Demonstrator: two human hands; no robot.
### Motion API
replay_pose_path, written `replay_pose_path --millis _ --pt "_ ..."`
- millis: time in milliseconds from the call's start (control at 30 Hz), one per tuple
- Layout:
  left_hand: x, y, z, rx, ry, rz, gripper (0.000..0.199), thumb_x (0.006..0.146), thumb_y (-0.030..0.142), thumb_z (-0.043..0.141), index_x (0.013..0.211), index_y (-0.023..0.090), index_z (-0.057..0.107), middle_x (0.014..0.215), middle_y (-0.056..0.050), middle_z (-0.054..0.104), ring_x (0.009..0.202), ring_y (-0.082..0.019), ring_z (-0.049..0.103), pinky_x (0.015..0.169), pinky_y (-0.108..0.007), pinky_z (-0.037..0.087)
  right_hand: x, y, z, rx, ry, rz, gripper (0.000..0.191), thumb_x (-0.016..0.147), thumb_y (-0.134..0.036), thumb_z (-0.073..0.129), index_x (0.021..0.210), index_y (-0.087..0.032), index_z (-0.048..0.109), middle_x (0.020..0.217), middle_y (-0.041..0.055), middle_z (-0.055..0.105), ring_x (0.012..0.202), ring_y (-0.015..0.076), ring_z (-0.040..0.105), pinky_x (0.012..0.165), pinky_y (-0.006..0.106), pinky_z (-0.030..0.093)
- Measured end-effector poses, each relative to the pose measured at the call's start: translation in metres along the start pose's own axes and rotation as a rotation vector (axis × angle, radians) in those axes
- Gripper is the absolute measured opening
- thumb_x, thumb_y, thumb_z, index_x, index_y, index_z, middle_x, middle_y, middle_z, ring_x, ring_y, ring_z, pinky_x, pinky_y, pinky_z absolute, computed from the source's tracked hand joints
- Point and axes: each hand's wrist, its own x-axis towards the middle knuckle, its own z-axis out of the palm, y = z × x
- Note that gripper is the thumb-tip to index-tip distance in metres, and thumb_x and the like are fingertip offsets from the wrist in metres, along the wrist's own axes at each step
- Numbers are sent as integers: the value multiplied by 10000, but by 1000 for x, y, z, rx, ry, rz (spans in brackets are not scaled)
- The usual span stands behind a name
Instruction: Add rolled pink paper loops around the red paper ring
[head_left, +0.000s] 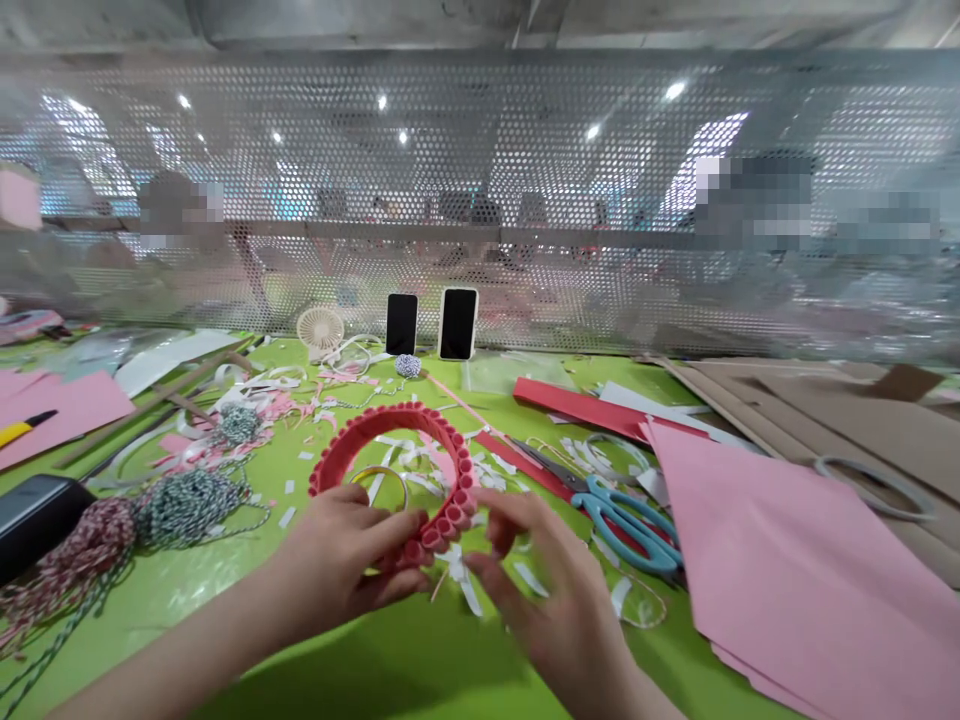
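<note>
A red ring (390, 418) with small red and pink rolled loops around its outside is held up above the green table. My left hand (358, 548) grips its lower left part, thumb and fingers wrapped over the band. Close to the ring's lower right edge is my right hand (544, 580), its thumb and index finger apart with nothing visible between them. Through the ring a yellowish tape roll (381, 472) shows, partly hidden by my left hand. White and pink paper scraps (465, 580) lie beneath and around the hands.
Blue-handled scissors (630, 525) and pink sheets (795, 560) lie at the right, with cardboard (825, 410) behind. Cord bundles (187, 500) and a black device (37, 520) are at the left. Two phones (458, 324) and a small fan (320, 328) stand before a perforated screen (525, 260).
</note>
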Motion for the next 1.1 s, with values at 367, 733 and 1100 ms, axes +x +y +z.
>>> replay_pose_path --millis 367,733,1100 --pt "-8 -16 35 277 5 224 241 863 137 331 908 134 568 554 -55 621 475 -151 537 612 -361 486 3 23 20 639 -433 722 727 647 -537 597 1212 -163 335 935 100 623 798 211 628 656 353 536" --pt "-21 -15 32 54 272 177 382 805 443 470 1054 154 499 884 -93 625 872 -219 551 897 -441 400 -12 33 45 675 -251 779 637 693 -446 596 1221 -180 356 948 81 652 878 231 621 785 423 500" --pt "-11 -33 16 -1291 36 -754 508 765 365 559 1229 299 366 892 -41 590 814 -183 564 721 -357 486 -17 23 37 222 -271 693 614 765 -467 483 1284 -171 341 1132 138 568 1037 272 538 844 495 435"
